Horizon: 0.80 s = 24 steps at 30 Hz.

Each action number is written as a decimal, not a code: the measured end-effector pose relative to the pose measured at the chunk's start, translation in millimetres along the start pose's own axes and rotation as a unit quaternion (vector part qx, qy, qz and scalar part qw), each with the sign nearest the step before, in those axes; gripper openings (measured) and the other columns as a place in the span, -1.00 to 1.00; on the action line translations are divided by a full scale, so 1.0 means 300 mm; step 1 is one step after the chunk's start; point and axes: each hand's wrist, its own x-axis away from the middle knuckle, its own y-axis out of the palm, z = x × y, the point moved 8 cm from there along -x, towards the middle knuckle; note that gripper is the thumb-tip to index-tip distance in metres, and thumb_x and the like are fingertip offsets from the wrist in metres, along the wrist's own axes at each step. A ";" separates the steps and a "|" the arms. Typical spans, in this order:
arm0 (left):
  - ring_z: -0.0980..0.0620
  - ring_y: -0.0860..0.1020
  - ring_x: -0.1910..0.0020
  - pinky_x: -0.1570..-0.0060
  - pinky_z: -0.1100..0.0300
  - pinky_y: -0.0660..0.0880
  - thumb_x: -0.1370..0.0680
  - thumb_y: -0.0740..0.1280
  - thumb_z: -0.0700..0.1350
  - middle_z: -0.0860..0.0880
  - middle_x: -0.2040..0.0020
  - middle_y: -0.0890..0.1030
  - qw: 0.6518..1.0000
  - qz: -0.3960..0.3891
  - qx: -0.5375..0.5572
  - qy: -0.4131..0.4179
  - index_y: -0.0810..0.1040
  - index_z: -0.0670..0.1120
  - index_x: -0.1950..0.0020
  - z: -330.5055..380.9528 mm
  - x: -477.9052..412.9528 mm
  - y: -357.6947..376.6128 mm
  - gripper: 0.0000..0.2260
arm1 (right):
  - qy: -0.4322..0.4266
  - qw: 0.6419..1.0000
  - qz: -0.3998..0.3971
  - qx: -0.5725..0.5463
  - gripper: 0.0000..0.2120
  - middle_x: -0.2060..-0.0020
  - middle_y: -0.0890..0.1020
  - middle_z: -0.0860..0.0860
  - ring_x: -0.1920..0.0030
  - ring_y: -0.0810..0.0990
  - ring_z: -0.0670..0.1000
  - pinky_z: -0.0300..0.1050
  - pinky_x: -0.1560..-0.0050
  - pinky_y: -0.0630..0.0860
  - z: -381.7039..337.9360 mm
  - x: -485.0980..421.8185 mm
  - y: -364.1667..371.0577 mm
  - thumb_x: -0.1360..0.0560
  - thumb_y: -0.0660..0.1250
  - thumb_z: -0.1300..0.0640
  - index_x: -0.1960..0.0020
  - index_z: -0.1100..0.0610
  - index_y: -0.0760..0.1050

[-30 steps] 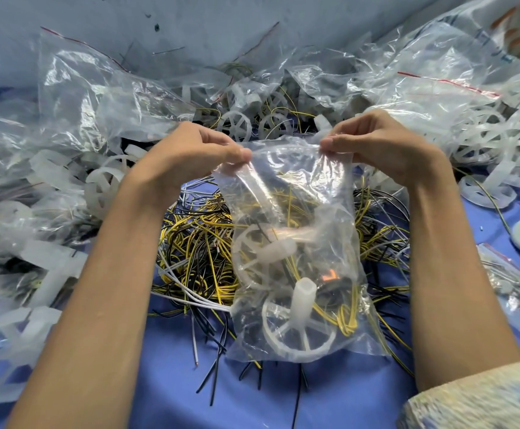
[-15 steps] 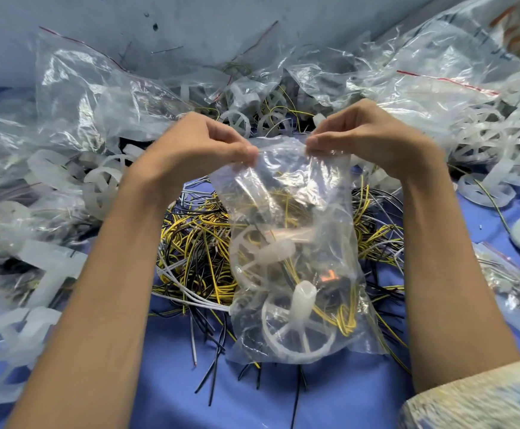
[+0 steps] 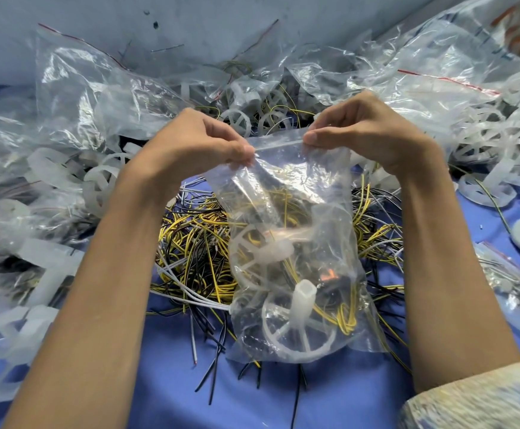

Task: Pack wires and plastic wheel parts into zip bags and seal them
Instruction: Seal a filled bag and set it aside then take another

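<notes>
Holding a clear plastic zip bag (image 3: 299,205) over the middle of the blue desk (image 3: 159,385), pinched at its top strip. Left hand (image 3: 196,144) curled on the left corner of the strip, thumb pressed against fingers. Right hand (image 3: 367,131) gripping the right corner the same way, thumb on the near face. Strip stretched fairly flat between the two. Long axis running from the hands down toward the near side: mouth end far and high, bottom end low and near, either touching the desk or just above it, cannot tell which. Inside, low in the bag, two translucent white spoked plastic wheel parts (image 3: 299,335), the nearer one with its square hub tube pointing up, plus a loop of yellow and black wires (image 3: 345,320) beside it on the right. Behind the bag, a tangled heap of loose yellow, black and white wires (image 3: 190,243). Far and left, crumpled clear bags (image 3: 97,97); far right, loose white wheel pieces (image 3: 485,134).
</notes>
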 end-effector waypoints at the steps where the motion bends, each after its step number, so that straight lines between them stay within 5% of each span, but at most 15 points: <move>1: 0.21 0.58 0.31 0.28 0.46 0.45 -0.43 0.47 -0.10 -0.02 0.29 0.68 1.000 -0.002 -0.005 -0.003 0.69 -0.06 0.24 0.002 0.002 0.002 -0.94 | 0.005 1.000 -0.003 0.004 -0.94 0.24 0.71 0.03 0.19 0.64 -0.01 0.01 -0.04 0.53 0.000 -0.003 0.000 -0.39 0.46 0.10 0.17 0.07 0.68; 7: 0.24 0.58 0.34 0.22 0.42 0.46 -0.42 0.48 -0.12 0.05 0.34 0.68 1.000 0.005 -0.030 -0.006 0.69 -0.05 0.23 0.019 -0.001 0.022 -0.96 | 0.021 0.998 -0.028 0.050 -0.92 0.30 0.70 0.04 0.31 0.59 -0.13 -0.25 0.20 0.49 -0.012 -0.021 0.031 -0.38 0.48 0.10 0.16 0.10 0.68; 11: 0.24 0.57 0.36 0.24 0.42 0.46 -0.42 0.47 -0.16 0.05 0.37 0.66 1.000 0.011 -0.024 -0.004 0.68 -0.07 0.26 0.017 -0.001 0.028 -0.94 | 0.009 0.998 -0.024 0.051 -0.92 0.24 0.68 0.19 0.28 0.56 -0.07 -0.15 0.18 0.44 -0.026 -0.019 0.038 -0.38 0.48 0.13 0.16 0.13 0.68; 15: 0.23 0.56 0.36 0.16 0.32 0.45 -0.41 0.47 -0.17 0.04 0.37 0.66 0.999 0.011 -0.033 0.006 0.68 -0.05 0.28 0.023 -0.004 0.027 -0.93 | -0.001 0.999 -0.028 0.045 -0.95 0.32 0.68 0.05 0.31 0.54 -0.10 -0.19 0.24 0.41 -0.031 -0.012 0.037 -0.38 0.47 0.13 0.19 0.10 0.68; 19: 0.22 0.56 0.34 0.18 0.35 0.48 -0.42 0.48 -0.13 0.04 0.36 0.67 0.999 0.014 -0.032 0.017 0.68 -0.03 0.26 0.027 -0.003 0.022 -0.94 | 0.000 0.999 -0.012 0.035 -0.87 0.18 0.66 0.27 0.23 0.51 0.06 -0.02 0.13 0.36 -0.033 -0.014 0.026 -0.35 0.49 0.08 0.14 0.11 0.68; 24: 0.22 0.57 0.31 0.13 0.30 0.49 -0.41 0.49 -0.07 0.07 0.34 0.67 0.998 0.013 -0.053 0.012 0.67 -0.01 0.24 0.035 -0.006 0.036 -0.94 | 0.010 0.999 -0.009 0.047 -0.90 0.16 0.69 0.19 0.17 0.59 -0.03 -0.01 0.00 0.49 -0.044 -0.013 0.030 -0.37 0.49 0.16 0.12 0.14 0.67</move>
